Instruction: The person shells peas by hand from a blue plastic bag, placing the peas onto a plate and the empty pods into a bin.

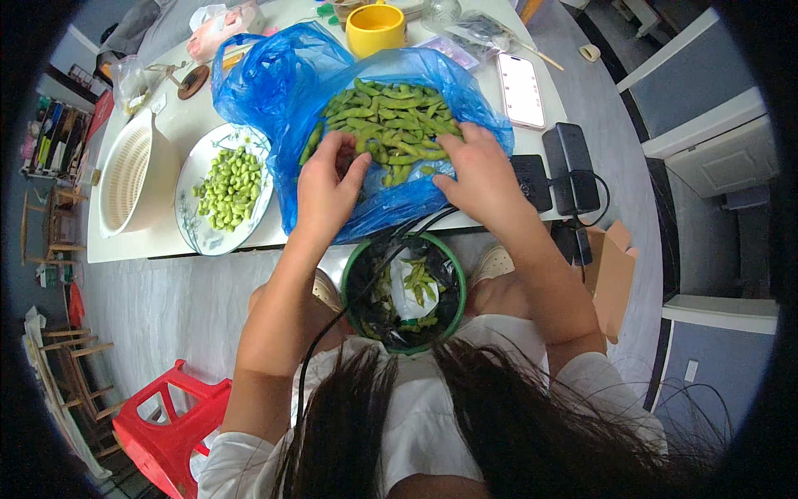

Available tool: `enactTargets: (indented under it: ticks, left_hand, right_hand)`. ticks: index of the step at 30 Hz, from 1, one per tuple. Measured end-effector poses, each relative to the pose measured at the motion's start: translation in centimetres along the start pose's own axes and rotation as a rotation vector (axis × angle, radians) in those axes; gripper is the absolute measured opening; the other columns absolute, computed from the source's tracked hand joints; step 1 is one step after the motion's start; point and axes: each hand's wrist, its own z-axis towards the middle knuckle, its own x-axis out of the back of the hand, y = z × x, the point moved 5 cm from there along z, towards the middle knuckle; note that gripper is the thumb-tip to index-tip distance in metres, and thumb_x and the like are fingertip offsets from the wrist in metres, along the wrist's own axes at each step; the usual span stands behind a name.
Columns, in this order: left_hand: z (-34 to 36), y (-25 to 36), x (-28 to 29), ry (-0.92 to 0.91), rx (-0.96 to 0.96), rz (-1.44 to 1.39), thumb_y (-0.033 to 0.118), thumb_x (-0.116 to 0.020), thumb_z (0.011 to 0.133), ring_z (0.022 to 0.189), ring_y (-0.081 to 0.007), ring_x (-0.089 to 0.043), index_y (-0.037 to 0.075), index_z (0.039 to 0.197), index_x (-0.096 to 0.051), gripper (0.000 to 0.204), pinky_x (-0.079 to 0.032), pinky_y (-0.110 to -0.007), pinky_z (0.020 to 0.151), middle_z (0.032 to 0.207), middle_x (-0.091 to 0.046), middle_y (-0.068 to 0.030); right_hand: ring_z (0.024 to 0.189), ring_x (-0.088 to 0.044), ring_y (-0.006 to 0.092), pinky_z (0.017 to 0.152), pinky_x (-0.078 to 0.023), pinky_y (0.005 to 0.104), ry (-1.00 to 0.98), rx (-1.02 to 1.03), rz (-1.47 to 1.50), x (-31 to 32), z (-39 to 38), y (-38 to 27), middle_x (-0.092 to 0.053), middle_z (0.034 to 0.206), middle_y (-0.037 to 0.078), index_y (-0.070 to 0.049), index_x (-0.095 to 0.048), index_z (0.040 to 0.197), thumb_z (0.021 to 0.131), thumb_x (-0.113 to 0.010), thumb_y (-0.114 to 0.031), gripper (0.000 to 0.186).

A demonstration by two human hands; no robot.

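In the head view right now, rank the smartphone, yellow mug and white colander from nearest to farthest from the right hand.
From the right hand:
1. Smartphone, on the table just beyond it, to its right.
2. Yellow mug, at the table's far edge.
3. White colander, far left, past the plate.

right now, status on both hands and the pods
Left hand pinching pods. Right hand resting on the pod pile in blue bag. Nothing in the way.
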Motion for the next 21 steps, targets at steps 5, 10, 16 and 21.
enactTargets:
  ticks: [5,10,16,21]
  left_hand:
    - [0.2,-1.1,-0.9,-0.065,0.076,-0.379,0.003,-0.061,0.076,0.067,-0.0077,-0.05,0.0,0.092,-0.051,0.018,-0.042,-0.021,0.06,0.077,-0.055,-0.0031]
    - [0.3,-2.1,-0.8,-0.092,0.084,-0.279,0.003,-0.061,0.077,0.068,-0.0068,-0.05,0.002,0.093,-0.051,0.019,-0.04,-0.02,0.06,0.079,-0.053,-0.0003]
    - [0.1,-1.4,-1.5,-0.104,0.047,-0.157,0.003,-0.062,0.075,0.063,-0.008,-0.047,0.0,0.091,-0.051,0.02,-0.041,-0.022,0.058,0.075,-0.053,-0.0027]
    - [-0.1,-1.0,-1.4,-0.112,0.073,-0.131,0.004,-0.062,0.074,0.063,-0.0085,-0.048,0.0,0.091,-0.051,0.02,-0.04,-0.022,0.057,0.074,-0.053,-0.0025]
  right_hand:
    - [0.087,-0.056,0.0286,0.077,-0.044,0.0369,0.173,0.104,0.303,1.5,-0.1,-0.6,-0.059,0.091,0.015,-0.002,-0.061,0.089,0.069,-0.064,-0.01,0.021]
    - [0.065,-0.059,0.0117,0.06,-0.046,0.0233,0.338,-0.071,0.718,5.6,-0.5,2.2,-0.064,0.075,0.009,-0.001,-0.063,0.09,0.074,-0.061,-0.006,0.017]
    - [0.073,-0.056,0.0128,0.067,-0.045,0.0244,0.27,-0.334,0.557,8.7,0.7,13.3,-0.06,0.081,0.007,-0.001,-0.061,0.095,0.066,-0.068,-0.011,0.031]
    - [0.078,-0.055,0.0149,0.069,-0.044,0.0263,-0.057,-0.54,0.147,7.8,3.3,19.0,-0.058,0.085,0.008,0.0,-0.058,0.1,0.061,-0.073,-0.018,0.045]
